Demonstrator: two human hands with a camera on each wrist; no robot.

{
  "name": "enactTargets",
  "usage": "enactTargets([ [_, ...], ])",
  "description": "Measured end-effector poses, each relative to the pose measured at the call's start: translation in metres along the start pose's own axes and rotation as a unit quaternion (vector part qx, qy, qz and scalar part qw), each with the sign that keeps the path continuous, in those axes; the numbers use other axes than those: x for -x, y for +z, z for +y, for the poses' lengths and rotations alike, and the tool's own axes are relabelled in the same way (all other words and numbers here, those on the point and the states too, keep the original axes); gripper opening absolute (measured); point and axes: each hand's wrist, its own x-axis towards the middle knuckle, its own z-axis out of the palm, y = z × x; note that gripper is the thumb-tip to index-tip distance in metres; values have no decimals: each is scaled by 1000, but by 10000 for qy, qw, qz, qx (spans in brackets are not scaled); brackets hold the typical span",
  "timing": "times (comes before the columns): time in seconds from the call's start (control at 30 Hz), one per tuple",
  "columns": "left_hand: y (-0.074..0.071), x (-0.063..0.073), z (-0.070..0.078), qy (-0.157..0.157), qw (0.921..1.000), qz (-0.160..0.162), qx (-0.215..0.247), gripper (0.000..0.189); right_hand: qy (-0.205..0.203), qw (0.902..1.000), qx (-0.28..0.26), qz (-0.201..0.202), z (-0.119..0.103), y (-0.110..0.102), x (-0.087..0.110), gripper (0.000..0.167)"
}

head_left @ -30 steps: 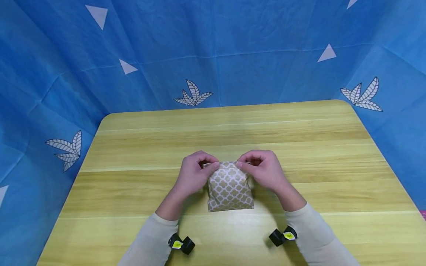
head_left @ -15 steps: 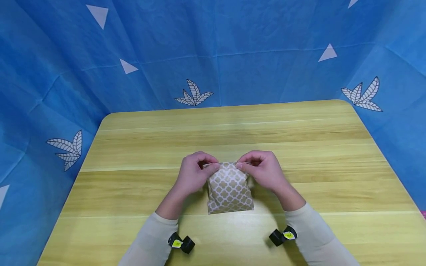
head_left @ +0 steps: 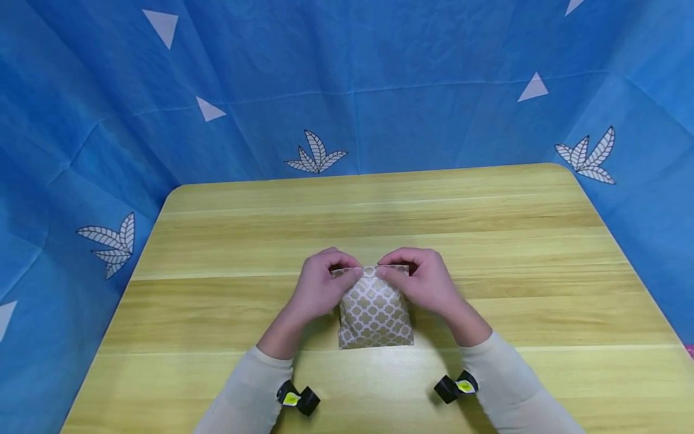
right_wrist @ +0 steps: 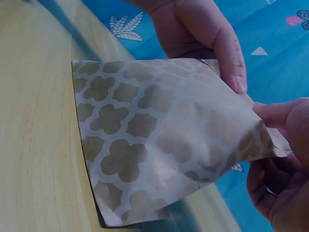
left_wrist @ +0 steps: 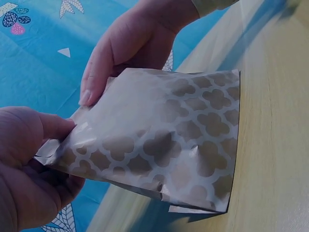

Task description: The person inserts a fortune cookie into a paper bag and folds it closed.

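Observation:
A paper bag (head_left: pixel 376 313) with a tan and white quatrefoil pattern stands at the middle of the table, its body bulging a little. My left hand (head_left: pixel 321 283) pinches the top edge on the left, thumb on the near face and fingers behind. On the other side my right hand (head_left: pixel 425 280) pinches the same edge, thumb tip close to the left thumb. The left wrist view shows the bag (left_wrist: pixel 159 140) tilted, its bottom edge down at the table. In the right wrist view, a narrow strip of the bag (right_wrist: pixel 280 145) sticks out past the right thumb.
The wooden table (head_left: pixel 379 211) has rounded far corners. A blue curtain (head_left: pixel 271 72) printed with white triangles and leaves hangs behind it and along the sides. Small black wrist cameras (head_left: pixel 300 399) sit on both sleeves, low over the table.
My right hand has slid left along the bag's top edge, baring its right corner. The left hand has shifted slightly right, so the thumbs are nearer each other.

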Motion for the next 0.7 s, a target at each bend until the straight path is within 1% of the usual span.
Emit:
enactTargets([
  [0.17, 3, 0, -1, 99, 9999, -97, -53, 4, -144, 9998, 63, -90, -1, 5, -2, 5],
  [0.33, 4, 0, -2, 162, 9998, -58, -101, 4, -146, 9998, 133, 55, -1, 5, -1, 4],
  [0.43, 3, 0, -2, 53, 9999, 59, -143, 6, -68, 9997, 165, 158, 1, 2, -1, 4],
  [0.53, 2, 1, -3, -106, 9997, 153, -134, 5, -22, 9997, 160, 164, 2, -2, 0, 5],
  [0.7, -1, 1, -3, -238, 9996, 108, -64, 4, 62, 9998, 150, 109, 2, -9, 2, 4],
])
